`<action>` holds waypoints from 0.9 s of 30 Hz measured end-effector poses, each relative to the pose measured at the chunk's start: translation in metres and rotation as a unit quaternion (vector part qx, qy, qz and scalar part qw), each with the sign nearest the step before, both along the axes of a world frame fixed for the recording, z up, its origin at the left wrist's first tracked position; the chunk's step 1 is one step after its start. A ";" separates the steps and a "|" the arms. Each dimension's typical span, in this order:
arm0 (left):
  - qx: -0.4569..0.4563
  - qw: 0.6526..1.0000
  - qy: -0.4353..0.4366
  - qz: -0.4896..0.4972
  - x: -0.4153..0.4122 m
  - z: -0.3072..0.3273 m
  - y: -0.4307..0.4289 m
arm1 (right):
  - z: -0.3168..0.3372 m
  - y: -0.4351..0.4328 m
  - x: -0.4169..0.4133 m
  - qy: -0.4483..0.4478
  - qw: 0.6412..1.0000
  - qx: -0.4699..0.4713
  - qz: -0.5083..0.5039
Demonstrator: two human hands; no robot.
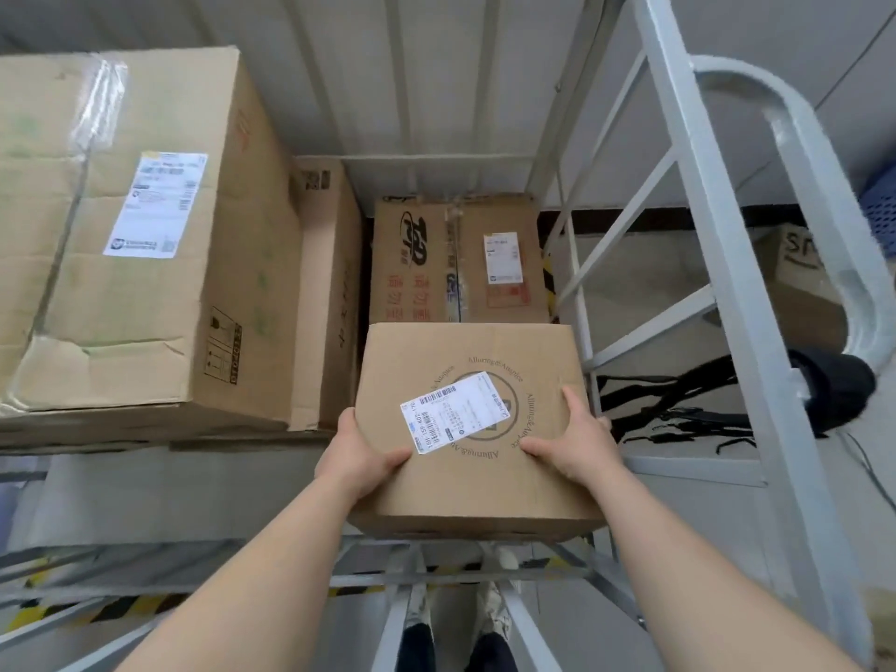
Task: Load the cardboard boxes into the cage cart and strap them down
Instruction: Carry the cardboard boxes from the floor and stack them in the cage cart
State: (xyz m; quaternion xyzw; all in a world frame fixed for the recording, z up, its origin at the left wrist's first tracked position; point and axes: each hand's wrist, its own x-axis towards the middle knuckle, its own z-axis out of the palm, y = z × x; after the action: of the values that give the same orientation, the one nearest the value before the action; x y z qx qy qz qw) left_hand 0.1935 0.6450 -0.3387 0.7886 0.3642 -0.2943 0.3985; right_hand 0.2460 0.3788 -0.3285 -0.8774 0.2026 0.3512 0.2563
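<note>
Both bare forearms reach forward and slightly inward from the bottom of the view. The left hand (361,453) clasps the near left side of a box (472,429), thumb lying flat on its top, the other fingers hidden down the side. The right hand (569,436) grips the near right side, thumb pointing inward across the top, fingers spread along the right edge.

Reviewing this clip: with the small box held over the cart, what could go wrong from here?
The left hand and right hand grip only the near corners of the small box, so its far end could dip. The gap beside the tall narrow box looks tight. The black straps hanging outside the cage side could snag.
</note>
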 end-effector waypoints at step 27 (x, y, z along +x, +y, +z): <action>0.096 0.990 0.088 -0.054 -0.009 -0.166 -0.009 | -0.178 0.008 0.003 0.065 0.994 -0.046 0.079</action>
State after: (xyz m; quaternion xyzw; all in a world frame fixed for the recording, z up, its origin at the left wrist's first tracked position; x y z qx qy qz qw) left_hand 0.1847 0.6360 -0.5048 0.8130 0.3813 -0.3469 0.2708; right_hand 0.2493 0.3869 -0.5061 -0.8768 0.1654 0.4169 0.1731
